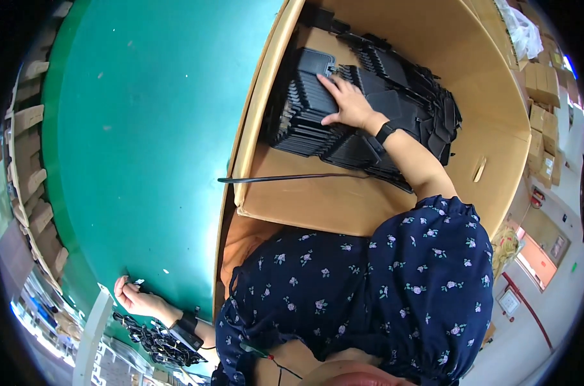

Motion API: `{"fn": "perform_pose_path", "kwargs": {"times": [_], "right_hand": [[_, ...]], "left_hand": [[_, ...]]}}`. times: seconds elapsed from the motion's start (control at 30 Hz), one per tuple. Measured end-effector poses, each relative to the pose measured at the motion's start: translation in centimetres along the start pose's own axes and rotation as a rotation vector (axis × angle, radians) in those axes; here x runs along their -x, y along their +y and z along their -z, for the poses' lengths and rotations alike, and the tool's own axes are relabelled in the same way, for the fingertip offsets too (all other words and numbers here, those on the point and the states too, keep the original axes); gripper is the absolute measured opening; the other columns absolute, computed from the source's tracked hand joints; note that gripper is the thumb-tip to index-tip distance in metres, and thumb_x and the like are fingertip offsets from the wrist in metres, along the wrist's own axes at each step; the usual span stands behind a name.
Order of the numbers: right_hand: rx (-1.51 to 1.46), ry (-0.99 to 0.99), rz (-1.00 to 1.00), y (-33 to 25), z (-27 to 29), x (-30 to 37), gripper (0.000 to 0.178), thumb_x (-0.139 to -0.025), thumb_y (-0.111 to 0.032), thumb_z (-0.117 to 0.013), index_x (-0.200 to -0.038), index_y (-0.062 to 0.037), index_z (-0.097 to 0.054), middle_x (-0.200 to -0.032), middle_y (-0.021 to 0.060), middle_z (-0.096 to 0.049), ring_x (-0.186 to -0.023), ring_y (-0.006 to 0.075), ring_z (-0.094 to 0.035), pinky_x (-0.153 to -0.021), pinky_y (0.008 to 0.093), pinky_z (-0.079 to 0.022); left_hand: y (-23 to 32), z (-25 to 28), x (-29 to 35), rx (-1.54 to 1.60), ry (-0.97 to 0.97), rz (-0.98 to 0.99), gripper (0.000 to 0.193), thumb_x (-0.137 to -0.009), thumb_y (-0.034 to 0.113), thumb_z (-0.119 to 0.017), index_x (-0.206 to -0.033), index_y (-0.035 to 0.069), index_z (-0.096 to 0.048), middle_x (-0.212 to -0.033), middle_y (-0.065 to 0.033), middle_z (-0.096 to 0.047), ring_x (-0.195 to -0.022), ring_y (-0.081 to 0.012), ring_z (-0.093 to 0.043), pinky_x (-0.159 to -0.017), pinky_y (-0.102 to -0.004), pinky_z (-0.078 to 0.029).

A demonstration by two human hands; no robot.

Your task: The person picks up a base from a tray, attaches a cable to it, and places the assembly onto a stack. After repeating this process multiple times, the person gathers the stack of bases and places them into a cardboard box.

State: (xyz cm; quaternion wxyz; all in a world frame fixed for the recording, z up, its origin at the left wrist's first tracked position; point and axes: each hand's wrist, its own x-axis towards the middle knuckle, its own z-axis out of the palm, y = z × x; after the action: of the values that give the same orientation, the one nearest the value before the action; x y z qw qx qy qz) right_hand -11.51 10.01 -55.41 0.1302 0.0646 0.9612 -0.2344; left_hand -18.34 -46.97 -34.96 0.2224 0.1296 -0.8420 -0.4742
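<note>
My right hand (351, 106) reaches into a large cardboard box (498, 83), its fingers spread over stacked black plastic parts (305, 106). The fingertips seem to rest on the flat top pieces, and nothing is gripped. These parts look like thin rectangular cases, packed in rows. Over the green tabletop (137, 141), at the lower left, my left hand (136, 299) is closed with curled fingers. Something small, pale and dark shows at its fingertips, too small to name. A dark band with a box-shaped device (188, 334) sits at that wrist.
A bundle of black cables (154, 341) lies beside my left forearm. One thin black strip (279, 178) crosses the box's near left edge. Cardboard pieces (38, 186) line the table's far left side. Stacked cartons (543, 135) stand off to the right.
</note>
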Motion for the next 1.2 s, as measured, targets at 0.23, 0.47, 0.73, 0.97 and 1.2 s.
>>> {"fn": "perform_pose_path", "kwargs": {"times": [0.23, 0.47, 0.73, 0.97, 1.2], "right_hand": [[0.131, 0.048, -0.081, -1.6, -0.5, -0.2, 0.117, -0.062, -0.045, -0.078, -0.148, -0.0141, -0.006, -0.134, 0.0287, -0.034, -0.120, 0.0433, -0.040, -0.103, 0.0464, -0.032], [-0.024, 0.041, -0.158, -1.6, -0.9, 0.4, 0.123, -0.057, -0.056, -0.079, -0.148, -0.0135, -0.007, -0.132, 0.0259, -0.037, -0.120, 0.0429, -0.040, -0.099, 0.0454, -0.037], [-0.197, 0.044, -0.088, -0.1, -1.2, 1.5, 0.112, -0.066, -0.046, -0.077, -0.147, -0.0096, -0.009, -0.128, 0.0269, -0.041, -0.118, 0.0416, -0.041, -0.101, 0.0431, -0.035], [0.108, 0.133, -0.311, -3.5, -2.7, 1.3, 0.121, -0.060, -0.056, -0.076, -0.147, -0.0073, -0.008, -0.124, 0.0325, -0.041, -0.115, 0.0450, -0.042, -0.095, 0.0512, -0.037], [0.117, 0.140, -0.394, -3.7, -3.2, 1.1, 0.127, -0.055, -0.059, -0.079, -0.147, -0.0090, -0.006, -0.125, 0.0336, -0.038, -0.119, 0.0457, -0.038, -0.097, 0.0524, -0.033]], "left_hand": [[-0.1, 0.7, 0.2, -0.002, -0.007, -0.012, 0.014, -0.087, 0.000, -0.048, -0.087, 0.004, -0.061, -0.083, -0.0004, -0.058, -0.059, -0.0044, -0.035, -0.055, -0.0195, -0.031], [0.0, 0.9, 0.2, 0.011, -0.021, -0.032, 0.014, -0.087, -0.001, -0.048, -0.088, 0.003, -0.061, -0.083, -0.0004, -0.058, -0.060, -0.0043, -0.036, -0.056, -0.0190, -0.032], [-0.1, 1.3, 0.0, 0.026, -0.051, -0.039, 0.014, -0.086, -0.001, -0.049, -0.089, 0.002, -0.062, -0.086, -0.0010, -0.059, -0.059, -0.0047, -0.036, -0.056, -0.0191, -0.032], [1.5, 0.9, -0.1, 0.003, -0.027, -0.052, 0.012, -0.086, -0.003, -0.051, -0.081, 0.003, -0.061, -0.085, -0.0016, -0.061, -0.058, -0.0055, -0.036, -0.056, -0.0188, -0.033], [1.0, 0.5, 0.0, 0.002, -0.041, -0.072, 0.013, -0.086, -0.002, -0.050, -0.082, 0.002, -0.061, -0.084, -0.0014, -0.060, -0.058, -0.0054, -0.036, -0.055, -0.0193, -0.033]]}}
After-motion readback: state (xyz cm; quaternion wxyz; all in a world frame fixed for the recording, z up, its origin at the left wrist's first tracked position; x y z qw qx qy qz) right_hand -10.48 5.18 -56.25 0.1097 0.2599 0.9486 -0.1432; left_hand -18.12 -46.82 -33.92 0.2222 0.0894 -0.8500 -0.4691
